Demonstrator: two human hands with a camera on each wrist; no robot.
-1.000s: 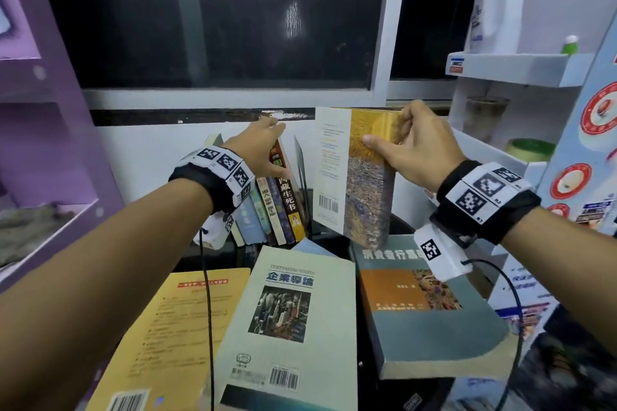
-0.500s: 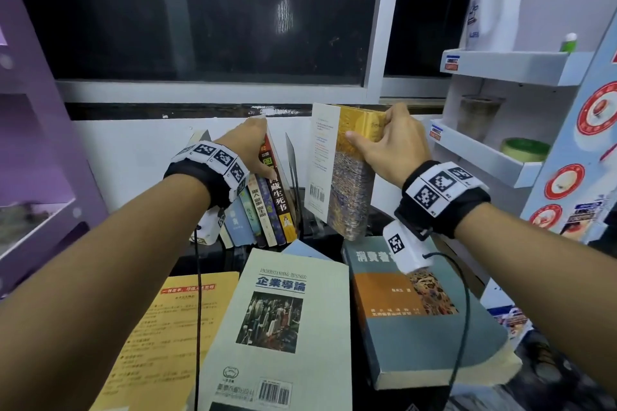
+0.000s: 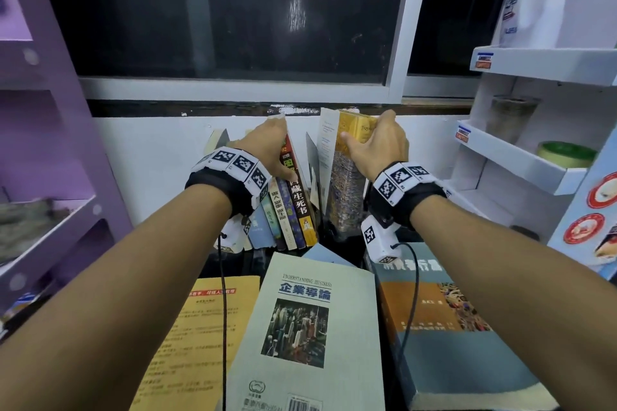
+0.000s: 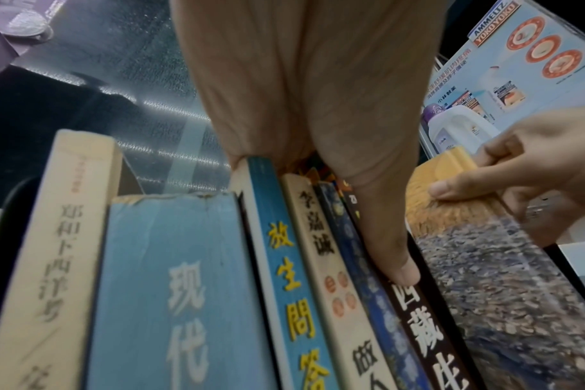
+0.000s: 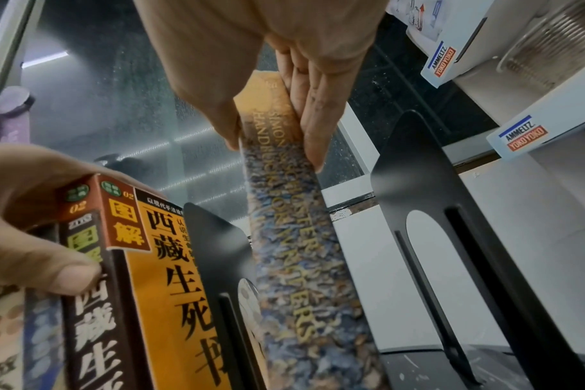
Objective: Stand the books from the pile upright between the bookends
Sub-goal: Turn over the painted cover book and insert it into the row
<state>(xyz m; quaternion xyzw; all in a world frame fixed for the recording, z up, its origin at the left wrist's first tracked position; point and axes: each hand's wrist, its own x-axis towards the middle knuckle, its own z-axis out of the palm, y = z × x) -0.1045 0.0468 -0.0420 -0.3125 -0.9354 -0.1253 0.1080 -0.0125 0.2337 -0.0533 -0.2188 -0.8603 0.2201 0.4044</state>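
A row of upright books (image 3: 290, 210) leans at the back, and my left hand (image 3: 263, 150) grips their tops, thumb on a dark spine (image 4: 414, 316). Right of the row stands a black bookend (image 3: 312, 157). My right hand (image 3: 377, 143) pinches the top of a yellow-and-mottled book (image 3: 344, 197), held upright just right of that bookend. In the right wrist view this book (image 5: 284, 237) stands between that bookend (image 5: 217, 245) and a taller black bookend (image 5: 428, 237). The pile lies flat in front: a pale green book (image 3: 310, 327), a yellow one (image 3: 200, 344), a thick grey-and-orange one (image 3: 450, 344).
White display shelves (image 3: 521, 157) with a tape roll (image 3: 564, 153) and a cup (image 3: 510, 117) stand close on the right. A purple shelf unit (image 3: 50, 210) stands on the left. A dark window (image 3: 233, 10) and a white wall are behind the books.
My right hand has brought the yellow book lower and nearer the black bookend, and turned it so its spine faces me. The left hand has stayed on the row.
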